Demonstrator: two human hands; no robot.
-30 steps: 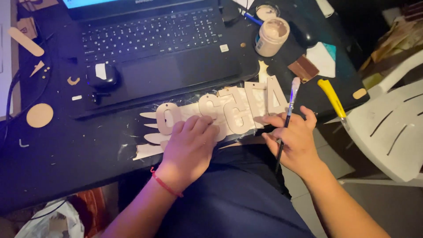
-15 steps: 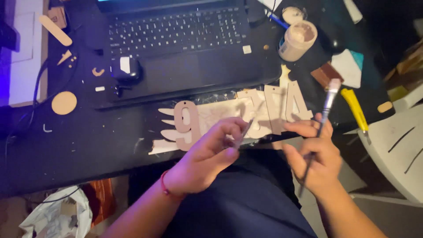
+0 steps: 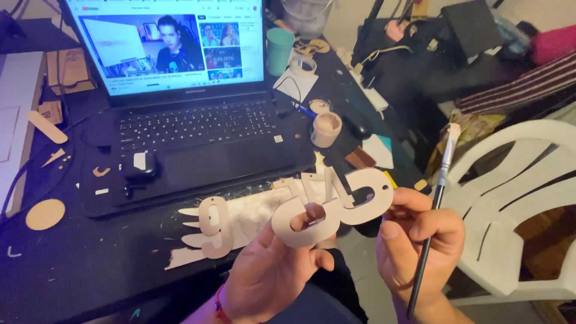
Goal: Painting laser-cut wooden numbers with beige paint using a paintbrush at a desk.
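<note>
Head view: your left hand [image 3: 273, 273] hides the lower edge of the wooden cutout [image 3: 333, 207], fingers pinching it above the desk [image 3: 78, 270]. Your right hand [image 3: 420, 246] grips the paintbrush [image 3: 437, 198]; its handle end is cut off. Earlier, the cutout lay flat.

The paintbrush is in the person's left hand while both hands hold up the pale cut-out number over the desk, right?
Not quite. The paintbrush is in the right hand, not the left. The head view shows the left hand and the right hand together holding up the pale cut-out number over the desk.
</note>
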